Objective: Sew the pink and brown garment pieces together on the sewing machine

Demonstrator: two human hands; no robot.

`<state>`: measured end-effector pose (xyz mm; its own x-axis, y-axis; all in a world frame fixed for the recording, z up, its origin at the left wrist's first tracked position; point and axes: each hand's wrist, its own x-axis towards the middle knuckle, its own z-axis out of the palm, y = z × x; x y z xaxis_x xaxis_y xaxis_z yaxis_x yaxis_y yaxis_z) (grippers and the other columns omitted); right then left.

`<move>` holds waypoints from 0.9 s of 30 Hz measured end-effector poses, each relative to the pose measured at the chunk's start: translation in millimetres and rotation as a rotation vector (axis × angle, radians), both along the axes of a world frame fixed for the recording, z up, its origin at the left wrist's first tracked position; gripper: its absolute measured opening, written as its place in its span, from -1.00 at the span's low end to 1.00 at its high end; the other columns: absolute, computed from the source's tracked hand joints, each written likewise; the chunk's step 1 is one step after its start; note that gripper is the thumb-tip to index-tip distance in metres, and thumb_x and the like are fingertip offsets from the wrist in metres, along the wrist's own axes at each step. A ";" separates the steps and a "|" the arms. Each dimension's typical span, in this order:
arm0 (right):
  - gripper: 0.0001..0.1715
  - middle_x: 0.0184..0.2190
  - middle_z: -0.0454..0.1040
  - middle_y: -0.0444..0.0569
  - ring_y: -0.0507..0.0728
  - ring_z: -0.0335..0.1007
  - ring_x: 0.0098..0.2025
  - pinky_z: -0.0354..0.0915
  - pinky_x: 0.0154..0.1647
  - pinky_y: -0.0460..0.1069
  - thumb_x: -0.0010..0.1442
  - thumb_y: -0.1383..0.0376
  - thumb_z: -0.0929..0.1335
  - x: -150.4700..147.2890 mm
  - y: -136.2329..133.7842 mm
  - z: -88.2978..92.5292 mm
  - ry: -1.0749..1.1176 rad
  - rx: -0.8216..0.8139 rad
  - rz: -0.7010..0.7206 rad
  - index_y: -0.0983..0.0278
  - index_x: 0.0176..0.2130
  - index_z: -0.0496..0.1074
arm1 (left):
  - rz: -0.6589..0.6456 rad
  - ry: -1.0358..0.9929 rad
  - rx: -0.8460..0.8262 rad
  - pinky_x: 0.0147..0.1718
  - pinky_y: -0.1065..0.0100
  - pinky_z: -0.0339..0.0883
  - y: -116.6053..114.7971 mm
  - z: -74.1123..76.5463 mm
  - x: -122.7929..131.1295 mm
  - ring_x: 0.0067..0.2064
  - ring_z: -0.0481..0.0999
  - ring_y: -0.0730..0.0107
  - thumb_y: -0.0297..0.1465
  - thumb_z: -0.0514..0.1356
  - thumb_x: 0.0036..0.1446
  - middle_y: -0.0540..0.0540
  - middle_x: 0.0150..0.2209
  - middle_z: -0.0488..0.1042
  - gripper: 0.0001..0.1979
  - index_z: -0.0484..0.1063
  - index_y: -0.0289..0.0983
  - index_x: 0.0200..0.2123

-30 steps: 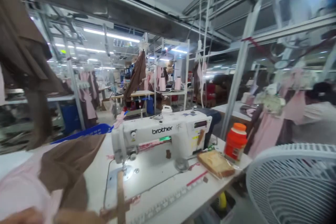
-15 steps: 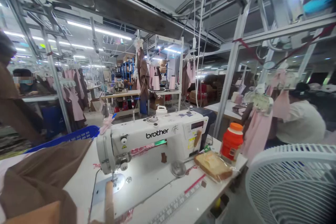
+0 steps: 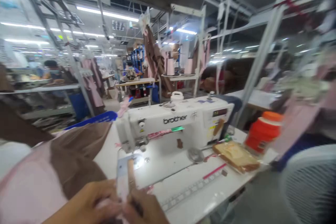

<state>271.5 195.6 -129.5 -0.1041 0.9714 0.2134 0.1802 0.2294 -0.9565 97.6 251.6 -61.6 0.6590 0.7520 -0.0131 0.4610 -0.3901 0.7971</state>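
A brown fabric strip (image 3: 131,176) runs from beneath the needle area of the white sewing machine (image 3: 173,119) toward me. At its near end my right hand (image 3: 147,208) is closed, fingers bent around the strip; a dark patch between them is too blurred to name. My left hand (image 3: 91,201) is right beside it, fingers pinched together with a bit of pale pink cloth showing among them. Brown cloth (image 3: 78,157) lies heaped left of the machine, beside a larger pink cloth (image 3: 31,189).
On the table to the right lie bread in a clear bag (image 3: 236,155), a red jar with an orange lid (image 3: 264,133) and a measuring tape (image 3: 183,194). A white fan (image 3: 312,182) stands at the right edge. Behind the cloth is a blue basket (image 3: 91,120).
Both my hands have come into view at the bottom, at the near end of the brown strip. My view has turned left, so the machine appears further right and higher.
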 end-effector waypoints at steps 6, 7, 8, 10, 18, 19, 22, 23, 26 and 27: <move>-0.60 -0.48 0.29 -0.20 0.05 0.22 -0.41 0.14 -0.36 -0.09 0.30 -0.06 0.25 3.1 -11.3 0.8 0.130 -0.012 0.067 0.22 -0.28 0.31 | 0.047 0.048 -0.141 -0.38 0.53 0.23 -13.1 14.3 6.0 -0.37 0.42 0.43 -0.17 0.29 0.09 -0.04 -0.41 0.54 -0.67 0.62 -0.34 -0.31; -0.63 -0.48 0.30 -0.22 0.05 0.23 -0.42 0.14 -0.37 -0.09 0.30 -0.04 0.27 3.2 -13.5 1.2 0.141 -0.025 0.046 0.20 -0.27 0.31 | 0.064 0.036 -0.169 -0.41 0.53 0.21 -13.5 11.3 4.5 -0.40 0.40 0.45 -0.16 0.30 0.07 -0.04 -0.43 0.54 -0.66 0.63 -0.35 -0.30; -0.65 -0.49 0.31 -0.22 0.05 0.24 -0.43 0.15 -0.37 -0.10 0.29 -0.03 0.28 2.9 -15.9 2.0 0.148 -0.031 0.018 0.18 -0.27 0.30 | 0.069 0.010 -0.192 -0.43 0.53 0.20 -14.3 8.5 2.9 -0.42 0.39 0.46 -0.16 0.31 0.06 -0.04 -0.44 0.54 -0.65 0.63 -0.36 -0.28; -0.67 -0.47 0.36 -0.23 0.05 0.28 -0.40 0.17 -0.34 -0.11 0.28 -0.03 0.30 1.2 -20.9 4.4 0.157 -0.028 -0.035 0.16 -0.30 0.32 | 0.063 -0.038 -0.213 -0.44 0.55 0.20 -17.5 5.5 0.6 -0.43 0.38 0.49 -0.18 0.30 0.08 -0.03 -0.45 0.53 -0.66 0.63 -0.37 -0.27; -0.68 -0.42 0.46 -0.23 0.05 0.38 -0.36 0.22 -0.32 -0.15 0.23 -0.03 0.33 0.0 -27.1 6.1 0.178 -0.072 -0.047 0.14 -0.27 0.41 | -0.011 0.115 0.251 -0.31 0.51 0.25 -37.9 16.3 2.9 -0.29 0.52 0.43 -0.35 0.18 0.24 -0.06 -0.33 0.57 -0.80 0.59 -0.31 -0.22; -0.67 -0.43 0.45 -0.23 0.05 0.37 -0.36 0.22 -0.32 -0.15 0.24 -0.04 0.33 0.9 -26.2 5.1 0.177 -0.069 -0.038 0.15 -0.28 0.41 | -0.047 0.147 0.373 -0.30 0.49 0.26 -38.7 17.1 3.1 -0.29 0.51 0.42 -0.36 0.15 0.27 -0.07 -0.33 0.55 -0.79 0.57 -0.32 -0.23; -0.65 -0.44 0.44 -0.21 0.06 0.36 -0.35 0.22 -0.31 -0.13 0.26 -0.04 0.30 3.9 -22.9 2.1 0.162 -0.077 0.025 0.17 -0.30 0.40 | -0.120 0.262 0.696 -0.27 0.40 0.27 -37.2 18.2 4.0 -0.28 0.47 0.34 -0.35 0.02 0.35 -0.13 -0.29 0.50 -0.70 0.49 -0.35 -0.30; -0.64 -0.44 0.43 -0.21 0.07 0.36 -0.34 0.22 -0.31 -0.13 0.27 -0.04 0.29 4.7 -22.0 1.5 0.149 -0.079 0.047 0.18 -0.30 0.39 | -0.136 0.290 0.759 -0.25 0.37 0.28 -35.9 18.3 4.3 -0.26 0.47 0.32 -0.35 -0.01 0.37 -0.16 -0.25 0.49 -0.69 0.46 -0.35 -0.31; -0.64 -0.45 0.41 -0.20 0.08 0.34 -0.34 0.20 -0.31 -0.12 0.29 -0.03 0.28 6.4 -20.2 1.5 0.100 -0.056 0.082 0.19 -0.32 0.38 | -0.210 0.323 0.757 -0.19 0.38 0.29 -31.4 18.8 4.8 -0.21 0.47 0.34 -0.37 -0.03 0.38 -0.15 -0.17 0.49 -0.76 0.38 -0.34 -0.24; -0.63 -0.45 0.40 -0.20 0.07 0.32 -0.35 0.19 -0.31 -0.12 0.29 -0.02 0.27 6.8 -20.0 2.0 0.084 -0.041 0.084 0.19 -0.33 0.38 | -0.233 0.335 0.727 -0.20 0.40 0.28 -30.1 19.2 4.8 -0.22 0.47 0.36 -0.39 -0.02 0.38 -0.12 -0.21 0.49 -0.79 0.36 -0.33 -0.22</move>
